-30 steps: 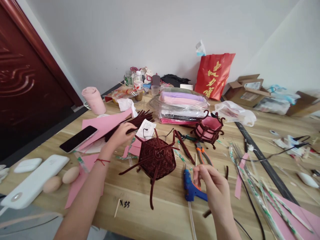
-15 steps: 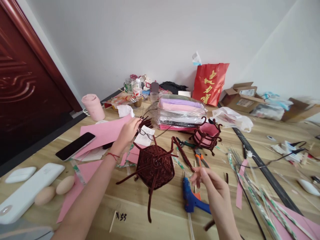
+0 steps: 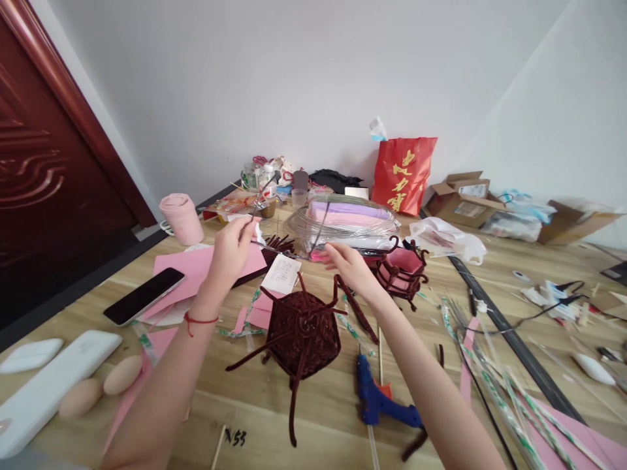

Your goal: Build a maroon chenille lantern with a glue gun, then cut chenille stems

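Head view, from the left: on the worktop (image 3: 83, 320) lie one white power bank (image 3: 63, 382), one smaller white case (image 3: 32, 356) and two egg-shaped objects (image 3: 102, 386), probably parked at the side to be out of the way. One phone (image 3: 144, 297) overlaps pink paper (image 3: 210, 258); one pink cup (image 3: 181, 219) stands behind. The left hand (image 3: 232, 245) pinches one arm of a single pair of glasses (image 3: 321, 227), raised above the worktop behind a woven piece; holding them by the arm presumably spares the lenses. Below them are dark stems (image 3: 257, 271), too bunched to count, and one written note (image 3: 278, 274). That one dark woven piece (image 3: 304, 333) sits nearer the person, at least five stems splayed outward, perhaps set down so that none gets bent. The right hand (image 3: 349, 264) has its fingers stretched out near the glasses' other arm; I cannot tell whether it touches. One blue glue gun (image 3: 372, 391) lies within easy reach, then one pink-lined basket (image 3: 401, 267) and, farther back, one red bag (image 3: 404, 173) stands by the wall.
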The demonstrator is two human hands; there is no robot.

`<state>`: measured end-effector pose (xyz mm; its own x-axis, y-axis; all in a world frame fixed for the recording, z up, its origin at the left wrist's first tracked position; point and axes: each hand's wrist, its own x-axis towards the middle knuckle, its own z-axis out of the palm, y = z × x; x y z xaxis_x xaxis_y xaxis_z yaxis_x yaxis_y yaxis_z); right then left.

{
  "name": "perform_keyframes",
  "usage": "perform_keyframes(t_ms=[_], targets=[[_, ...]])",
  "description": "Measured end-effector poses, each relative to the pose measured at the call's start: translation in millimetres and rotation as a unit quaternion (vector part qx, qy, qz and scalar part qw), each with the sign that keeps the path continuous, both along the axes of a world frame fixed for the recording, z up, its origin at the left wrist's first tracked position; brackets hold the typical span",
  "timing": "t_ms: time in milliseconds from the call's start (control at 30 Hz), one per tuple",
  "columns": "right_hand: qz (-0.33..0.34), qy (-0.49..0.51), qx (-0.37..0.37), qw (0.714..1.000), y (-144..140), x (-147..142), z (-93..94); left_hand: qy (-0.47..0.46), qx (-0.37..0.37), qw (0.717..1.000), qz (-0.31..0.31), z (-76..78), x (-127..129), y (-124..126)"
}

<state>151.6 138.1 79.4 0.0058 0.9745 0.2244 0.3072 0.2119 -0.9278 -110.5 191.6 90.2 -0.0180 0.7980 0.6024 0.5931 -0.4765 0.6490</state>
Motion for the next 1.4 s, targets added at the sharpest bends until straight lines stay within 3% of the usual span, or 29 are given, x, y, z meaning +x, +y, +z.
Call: perform_keyframes(t_ms=[200, 333, 567, 700, 800, 933, 1167, 1400], targets=[[0.045, -0.012, -0.022, 0.999, 41, -25, -16.6, -0.056, -0.046, 0.997, -0.019, -16.8, 20, -7], [0.097, -0.039, -0.018, 0.994, 42, -20, -14.2, -0.034, -0.115, 0.987, -0.102, -14.9, 14, -7], [0.239, -0.069, -0.051, 0.967, 38, 7, 4.5, 0.003, -0.28, 0.909, -0.309, -1.9, -7, -3], [0.295, -0.046, -0.107, 0.948, 41, 18, -0.3, -0.07, -0.337, 0.869, -0.356, -10.4, -6, 3], [0.308, -0.021, -0.147, 0.94, 46, 23, -5.0, -0.157, -0.328, 0.861, -0.355, -22.3, 1, 7], [0.302, 0.025, -0.202, 0.931, 52, 25, -6.8, -0.276, -0.295, 0.851, -0.335, -37.3, 14, 10], [0.229, 0.125, -0.267, 0.928, 68, 16, -12.7, -0.415, -0.286, 0.8, -0.326, -55.6, 32, 22], [0.061, 0.196, -0.225, 0.952, 71, 36, -17.4, -0.424, -0.316, 0.814, -0.24, -100.4, 40, 45]])
